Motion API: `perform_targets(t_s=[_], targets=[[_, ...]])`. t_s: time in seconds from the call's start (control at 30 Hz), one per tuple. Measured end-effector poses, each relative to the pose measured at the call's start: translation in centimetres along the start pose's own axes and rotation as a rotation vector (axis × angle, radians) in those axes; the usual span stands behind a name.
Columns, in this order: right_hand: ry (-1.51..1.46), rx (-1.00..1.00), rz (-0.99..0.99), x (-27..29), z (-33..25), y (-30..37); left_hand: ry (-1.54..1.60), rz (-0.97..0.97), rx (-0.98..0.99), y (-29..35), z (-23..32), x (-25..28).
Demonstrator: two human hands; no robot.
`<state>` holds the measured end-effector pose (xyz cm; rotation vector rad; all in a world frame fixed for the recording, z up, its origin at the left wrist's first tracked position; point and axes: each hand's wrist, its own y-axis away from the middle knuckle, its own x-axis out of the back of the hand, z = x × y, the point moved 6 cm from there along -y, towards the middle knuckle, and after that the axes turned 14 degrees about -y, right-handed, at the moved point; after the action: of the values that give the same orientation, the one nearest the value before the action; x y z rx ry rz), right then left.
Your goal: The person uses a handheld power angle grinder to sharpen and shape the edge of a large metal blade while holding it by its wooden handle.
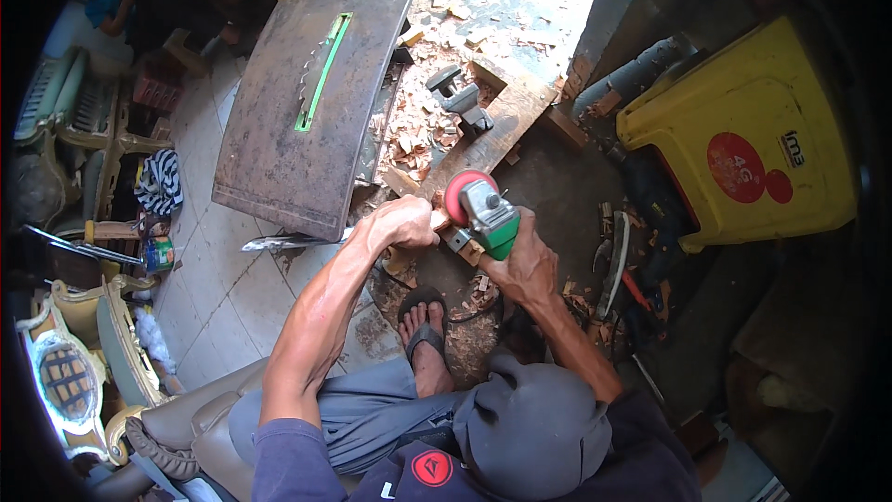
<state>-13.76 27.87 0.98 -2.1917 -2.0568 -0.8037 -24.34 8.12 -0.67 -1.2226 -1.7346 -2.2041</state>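
Note:
My right hand (528,265) is wrapped around the green body of an angle grinder (492,214), whose head is grey metal. A red round disc (458,193) is fitted to it, facing my left hand. With curled fingers, my left hand (407,220) grips a small piece of wood (439,218) close against the disc's edge. Fingers and disc hide most of that piece, so its full shape cannot be made out. Just beyond the disc, a wooden board (506,130) juts from the bench, with a grey metal clamp (462,99) on it.
A table saw top (288,121) with a green blade insert stands at front left. Wood chips cover the bench (502,0). A yellow plastic stool (743,121) is at the right, near tools on the floor. Ornate chair frames (79,363) stand at far left.

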Motion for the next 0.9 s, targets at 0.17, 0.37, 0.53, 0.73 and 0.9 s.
perform_targets(t_s=[0.17,0.37,0.53,0.73,0.9], targets=[[0.001,0.053,0.039,-0.2,0.1,0.0,0.016,-0.008,-0.026,-0.2,0.0,0.2],[0.004,0.01,0.049,-0.2,0.4,0.0,0.021,-0.029,-0.017,-0.4,-0.3,0.0],[0.015,0.055,0.018,-0.3,0.6,0.0,0.021,-0.033,-0.027,-0.3,-0.2,0.2],[0.064,0.069,-0.013,0.5,-0.9,0.2,0.008,-0.042,0.031,0.2,0.1,0.3],[0.121,0.09,-0.047,0.9,-1.1,-0.6,-0.018,-0.009,0.038,0.1,0.4,0.1]])
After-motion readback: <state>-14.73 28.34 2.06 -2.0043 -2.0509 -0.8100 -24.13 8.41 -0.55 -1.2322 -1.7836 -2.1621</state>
